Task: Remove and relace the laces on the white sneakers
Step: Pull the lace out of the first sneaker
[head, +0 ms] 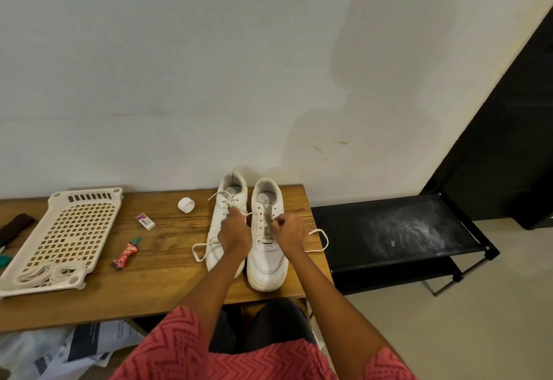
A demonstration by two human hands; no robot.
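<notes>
Head view: both hands on the lace of the right sneaker, mid-lacing.

My left hand (235, 234) and right hand (291, 234) each pinch the lace (320, 240) over the right sneaker (267, 248), at 12 o'clock on the worktop (167, 260), touching the left sneaker (223, 224). Risk, I judge: an uneven tug pulls one end out of its eyelet. Worktop edge lies close at 3 o'clock; open room toward 9, before the basket (64, 236).

Single head-worn wide-angle cam, looking fwd and down from above the seated person's lap. Wooden table (155, 266) close below, wall straight ahead filling upper frame, black rack (398, 239) at right. Both forearms entering from bottom edge. No 2nd view, so no overlap.
</notes>
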